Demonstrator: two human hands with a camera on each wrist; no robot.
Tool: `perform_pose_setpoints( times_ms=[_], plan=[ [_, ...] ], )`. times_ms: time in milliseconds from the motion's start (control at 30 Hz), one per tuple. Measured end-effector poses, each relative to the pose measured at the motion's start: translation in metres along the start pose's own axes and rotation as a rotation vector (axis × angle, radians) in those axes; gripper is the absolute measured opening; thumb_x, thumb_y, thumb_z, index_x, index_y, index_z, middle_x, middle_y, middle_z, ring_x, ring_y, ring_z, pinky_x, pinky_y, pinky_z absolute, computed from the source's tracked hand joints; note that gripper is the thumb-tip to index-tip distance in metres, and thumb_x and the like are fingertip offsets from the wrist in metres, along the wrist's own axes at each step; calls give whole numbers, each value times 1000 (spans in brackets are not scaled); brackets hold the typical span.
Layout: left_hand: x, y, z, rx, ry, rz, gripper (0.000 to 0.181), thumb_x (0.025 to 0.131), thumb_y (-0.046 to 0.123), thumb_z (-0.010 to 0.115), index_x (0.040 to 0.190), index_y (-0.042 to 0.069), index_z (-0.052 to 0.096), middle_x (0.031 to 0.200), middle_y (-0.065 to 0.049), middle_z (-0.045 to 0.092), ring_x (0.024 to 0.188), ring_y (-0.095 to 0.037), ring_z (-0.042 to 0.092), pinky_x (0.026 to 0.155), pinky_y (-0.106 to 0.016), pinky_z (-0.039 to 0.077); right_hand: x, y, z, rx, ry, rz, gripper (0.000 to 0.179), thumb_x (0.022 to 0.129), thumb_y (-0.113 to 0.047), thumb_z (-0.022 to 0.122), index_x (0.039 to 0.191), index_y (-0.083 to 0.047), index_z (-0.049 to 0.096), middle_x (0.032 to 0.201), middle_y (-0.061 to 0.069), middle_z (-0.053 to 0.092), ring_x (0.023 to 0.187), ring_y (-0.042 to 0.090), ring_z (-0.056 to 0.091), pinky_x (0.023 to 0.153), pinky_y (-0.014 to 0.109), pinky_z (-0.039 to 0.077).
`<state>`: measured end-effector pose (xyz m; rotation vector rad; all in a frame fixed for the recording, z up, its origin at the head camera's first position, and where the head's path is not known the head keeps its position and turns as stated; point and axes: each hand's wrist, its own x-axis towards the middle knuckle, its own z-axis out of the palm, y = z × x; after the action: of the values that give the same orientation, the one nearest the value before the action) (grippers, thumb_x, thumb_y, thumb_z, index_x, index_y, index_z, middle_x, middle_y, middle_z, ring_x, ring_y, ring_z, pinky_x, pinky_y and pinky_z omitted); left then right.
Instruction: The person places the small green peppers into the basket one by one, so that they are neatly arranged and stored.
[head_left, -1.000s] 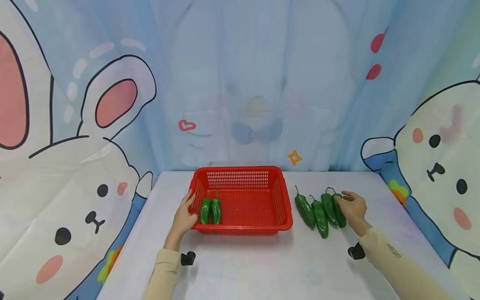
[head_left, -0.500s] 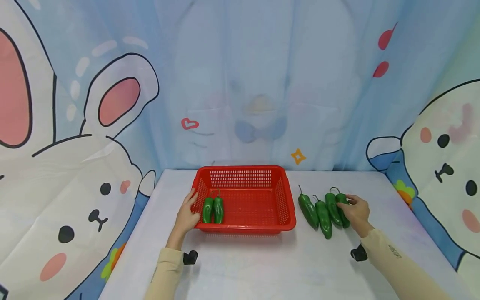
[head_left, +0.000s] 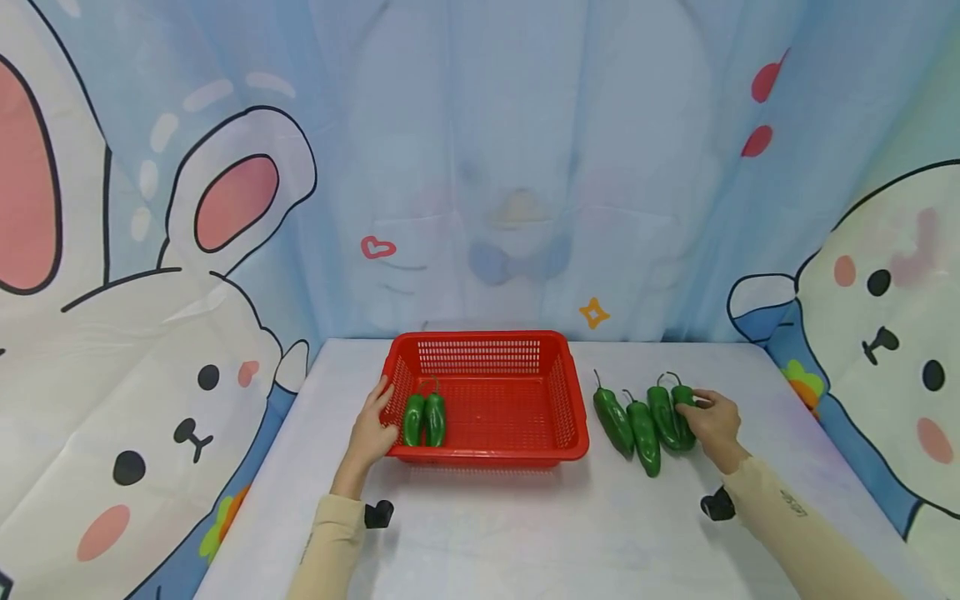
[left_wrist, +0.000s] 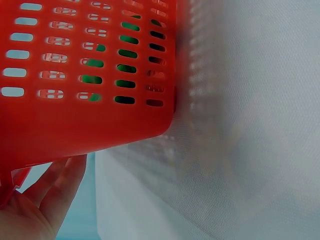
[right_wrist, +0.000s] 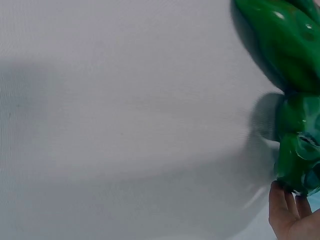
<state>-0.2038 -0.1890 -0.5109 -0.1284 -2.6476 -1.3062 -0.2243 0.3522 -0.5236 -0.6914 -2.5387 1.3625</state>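
Note:
In the head view a red plastic basket (head_left: 495, 417) stands on the white table, with two green chili peppers (head_left: 414, 419) lying side by side at its left end. My left hand (head_left: 367, 433) grips the basket's left side near the front corner; the left wrist view shows its fingers (left_wrist: 62, 187) at the rim. To the right of the basket lies a row of several green chili peppers (head_left: 643, 437). My right hand (head_left: 716, 425) pinches the rightmost chili pepper (head_left: 683, 417), which leans against its neighbour. Its fingertips (right_wrist: 277, 197) touch that pepper in the right wrist view.
The white table (head_left: 525, 533) extends in front of the basket and to both sides. A curtain (head_left: 510, 167) with cartoon animals hangs behind it and along the sides. Black wrist-camera pieces (head_left: 378, 514) show beside both wrists.
My right hand has closed its fingers on the rightmost chili pepper, whose lower end now sits nearer its neighbour. My left hand has stayed on the basket. The head view has shifted slightly.

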Motion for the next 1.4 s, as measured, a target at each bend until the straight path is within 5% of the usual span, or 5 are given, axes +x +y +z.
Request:
perform_pose_setpoints(
  times_ms=[333,467,967,1200,1400],
  plan=[
    [0,1,0,5,7,30,78,68,-8,49,145,-7,42,159,-11,30,144,-35,29,105,-54,39,-4,-25,-13,152,-42,66,59,96,-21,56,146,5,41,140,34,46,102,30,63,61,18,50],
    [-2,1,-2,4,6,31,77,68,-9,49,145,-8,42,159,-13,29,144,-37,28,105,-56,38,-8,-44,-14,251,-54,96,57,97,-24,53,147,2,42,140,30,48,83,9,60,59,17,51],
    [0,0,0,-6,-2,32,76,69,-8,50,145,-8,41,160,-13,29,145,-37,27,104,-57,38,-27,-96,-11,518,-168,168,57,98,-21,55,149,0,40,122,10,51,77,3,59,62,20,52],
    [-1,0,-3,-16,-2,27,77,69,-9,50,145,-7,41,160,-12,28,145,-36,26,105,-56,37,-34,-117,0,681,-277,251,58,96,-15,57,149,-1,37,133,12,44,76,4,61,67,23,54],
    [1,0,-2,-18,-18,23,79,68,-8,49,146,-7,40,161,-11,27,145,-35,26,106,-55,37,-44,-133,9,686,-331,218,51,96,-16,57,143,-2,42,114,6,50,77,8,62,67,25,54]
  ],
)
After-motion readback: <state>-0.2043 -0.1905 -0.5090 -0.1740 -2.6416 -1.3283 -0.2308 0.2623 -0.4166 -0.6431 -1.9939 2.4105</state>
